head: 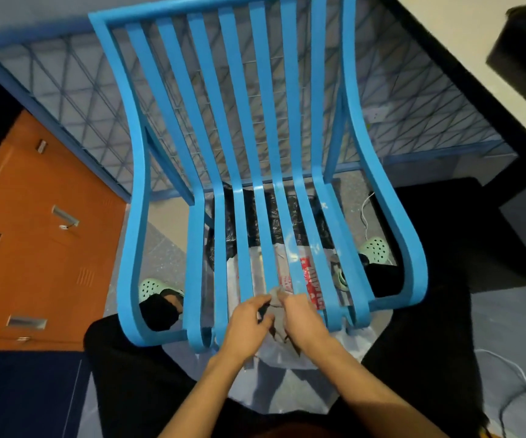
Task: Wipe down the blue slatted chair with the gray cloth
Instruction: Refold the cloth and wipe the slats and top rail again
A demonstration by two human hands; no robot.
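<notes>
The blue slatted chair (265, 121) fills the middle of the head view, its backrest at the top and its seat slats curving down toward me. At the seat's front edge both hands meet on the gray cloth (277, 298), a small crumpled wad pressed against the middle slats. My left hand (249, 320) grips the cloth from the left, my right hand (302, 317) from the right. Most of the cloth is hidden between the fingers.
Under the seat lie a black plastic bag (255, 216) and a clear bag with red print (312, 279). My feet in pale green clogs (377, 249) stand either side. An orange cabinet (34, 232) is at left, a dark table (524, 58) at upper right, cables (508, 374) on the floor.
</notes>
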